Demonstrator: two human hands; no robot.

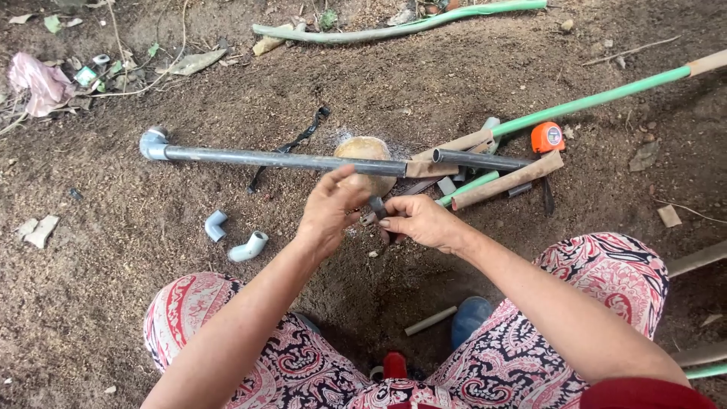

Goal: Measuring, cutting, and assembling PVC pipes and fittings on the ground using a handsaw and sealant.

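Observation:
My left hand (327,212) and my right hand (420,222) meet over the dirt, both pinching a small dark grey pipe piece (375,207) between their fingertips. Just beyond them a long grey pipe (273,160) with an elbow fitting (153,142) on its left end lies across a round stone (366,149). Two loose light grey elbow fittings (216,225) (248,248) lie on the ground left of my left forearm.
An orange tape measure (547,137), short pipe offcuts (506,180) and a green-handled tool (598,98) lie at the right. A green hose (394,30) runs along the top. A black strap (291,145) lies under the pipe. A short tube (429,321) rests between my knees.

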